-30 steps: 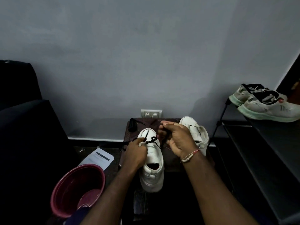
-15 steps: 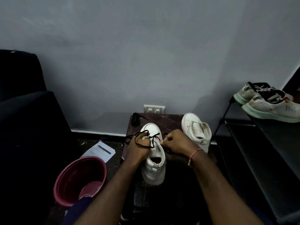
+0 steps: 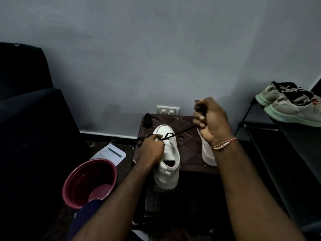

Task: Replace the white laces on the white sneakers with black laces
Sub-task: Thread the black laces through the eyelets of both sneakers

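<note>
A white sneaker [image 3: 169, 164] stands toe-away on a small dark brown table [image 3: 188, 148], its heel hanging over the near edge. A black lace [image 3: 184, 131] crosses its front eyelets and runs taut up to the right. My left hand [image 3: 152, 148] presses on the sneaker's left side and pinches the lace at the eyelets. My right hand [image 3: 211, 119] is raised above the table, fist closed on the lace's other end. The second white sneaker [image 3: 207, 153] stands behind my right wrist, mostly hidden. Another bundled black lace [image 3: 148, 120] lies at the table's far left corner.
A maroon plastic basin [image 3: 90, 181] sits on the floor at left, beside a paper sheet [image 3: 112, 153]. A dark sofa [image 3: 29, 119] fills the left. A black shoe rack [image 3: 284, 153] at right carries grey-green sneakers [image 3: 291, 108]. A wall socket [image 3: 168, 110] is behind the table.
My right hand rose up and to the right from the sneaker's eyelets, drawing the black lace taut. My left hand stayed on the sneaker.
</note>
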`<state>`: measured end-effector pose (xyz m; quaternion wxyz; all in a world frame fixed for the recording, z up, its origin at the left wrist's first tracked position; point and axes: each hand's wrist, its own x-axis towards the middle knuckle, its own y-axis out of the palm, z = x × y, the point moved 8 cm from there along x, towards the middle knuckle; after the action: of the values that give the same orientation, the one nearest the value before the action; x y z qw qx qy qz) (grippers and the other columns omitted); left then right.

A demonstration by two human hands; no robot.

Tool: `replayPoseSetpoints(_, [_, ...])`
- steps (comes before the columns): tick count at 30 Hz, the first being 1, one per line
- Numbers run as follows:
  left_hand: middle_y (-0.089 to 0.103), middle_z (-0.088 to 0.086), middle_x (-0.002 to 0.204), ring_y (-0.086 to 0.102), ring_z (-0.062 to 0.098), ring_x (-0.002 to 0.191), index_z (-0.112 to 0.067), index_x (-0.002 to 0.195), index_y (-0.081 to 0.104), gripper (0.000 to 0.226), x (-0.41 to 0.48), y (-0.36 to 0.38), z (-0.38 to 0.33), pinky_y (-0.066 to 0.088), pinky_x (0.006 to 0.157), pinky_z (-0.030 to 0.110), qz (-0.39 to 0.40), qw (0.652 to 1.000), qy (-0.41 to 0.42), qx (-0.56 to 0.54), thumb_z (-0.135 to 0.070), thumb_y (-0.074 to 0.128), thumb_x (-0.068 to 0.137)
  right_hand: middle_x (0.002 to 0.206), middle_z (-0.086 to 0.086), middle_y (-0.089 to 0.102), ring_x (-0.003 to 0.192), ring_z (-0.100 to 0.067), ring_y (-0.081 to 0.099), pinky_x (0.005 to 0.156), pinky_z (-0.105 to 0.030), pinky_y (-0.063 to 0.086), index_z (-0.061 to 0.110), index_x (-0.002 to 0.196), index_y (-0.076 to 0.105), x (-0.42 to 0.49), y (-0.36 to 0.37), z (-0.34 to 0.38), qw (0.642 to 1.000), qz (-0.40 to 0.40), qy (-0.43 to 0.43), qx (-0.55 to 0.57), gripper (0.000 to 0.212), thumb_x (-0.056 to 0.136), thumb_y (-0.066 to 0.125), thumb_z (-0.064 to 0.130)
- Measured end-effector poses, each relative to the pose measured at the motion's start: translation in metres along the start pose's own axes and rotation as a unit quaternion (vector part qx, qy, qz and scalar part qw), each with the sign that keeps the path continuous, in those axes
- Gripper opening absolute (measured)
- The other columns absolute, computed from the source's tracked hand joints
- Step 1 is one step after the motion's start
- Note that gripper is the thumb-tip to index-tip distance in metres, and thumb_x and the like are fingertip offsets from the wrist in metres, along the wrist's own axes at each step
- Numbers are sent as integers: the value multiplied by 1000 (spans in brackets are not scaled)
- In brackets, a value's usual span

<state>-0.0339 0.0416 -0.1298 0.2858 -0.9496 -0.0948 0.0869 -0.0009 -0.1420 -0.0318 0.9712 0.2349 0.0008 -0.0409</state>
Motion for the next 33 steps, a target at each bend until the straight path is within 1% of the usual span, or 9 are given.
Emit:
replayPoseSetpoints(1, [62,9,125,55,29,112,-24,116,65,33,1,0,1,34,79,26,-1,1000,1,1,-20,47,90,63,-2,49,38,-6,35,36,-18,28,14,71,56,0,3,4,982,18,-45,-182,20,91,54,12])
replayPoseSetpoints(4, [62,9,125,55,29,112,-25,117,65,34,1,0,1,37,83,29,-3,1000,5,7,-19,47,89,73,-5,71,64,-12,62,62,-22,43,12,75,71,-1,14,-23,741,117,-114,-651,15,87,63,12])
replayPoseSetpoints(6, [62,6,125,55,27,113,-27,117,65,34,2,0,1,37,84,28,-6,1000,5,0,-19,48,88,85,-11,73,77,-19,64,70,-25,46,10,79,73,-8,9,-56,637,204,-51,-742,12,86,64,15])
replayPoseSetpoints(9, [63,3,125,56,24,113,-27,116,66,34,1,-1,1,39,86,26,-9,1000,-1,-13,-19,52,87,87,-11,71,83,-24,65,74,-29,48,11,80,71,-16,1,-79,576,257,-9,-776,11,86,63,16])
replayPoseSetpoints(11, [64,4,125,56,24,113,-24,118,66,35,-1,-3,-1,40,87,27,-11,1000,2,-13,-18,52,87,77,-10,66,74,-24,62,69,-30,49,15,72,62,-16,9,-68,664,246,-30,-705,20,90,57,11])
replayPoseSetpoints(13, [64,5,125,56,24,114,-22,119,66,35,-3,-3,-3,40,88,26,-10,1000,4,-11,-17,51,88,71,-10,58,58,-14,54,56,-24,48,15,74,56,-13,17,-32,850,183,-51,-491,25,97,51,5])
replayPoseSetpoints(15, [64,4,125,56,22,116,-21,117,67,33,-4,-4,-5,39,90,25,-6,1000,4,-14,-16,51,89,65,-5,53,52,-9,47,50,-18,42,12,77,54,-4,15,9,965,98,-77,-231,24,98,47,3])
replayPoseSetpoints(17, [63,3,127,55,21,117,-20,117,67,32,-3,-4,-4,37,88,22,-8,1000,5,-18,-17,50,90,59,2,53,53,-9,46,52,-22,42,11,79,54,2,17,25,987,66,-78,-124,22,98,46,3])
replayPoseSetpoints(33, [64,10,123,57,28,114,-13,119,66,34,-15,-9,-11,41,89,28,-24,1000,8,-7,-15,46,92,70,-9,57,67,-23,68,89,-46,53,5,82,55,8,63,21,997,53,-48,-34,20,98,46,0])
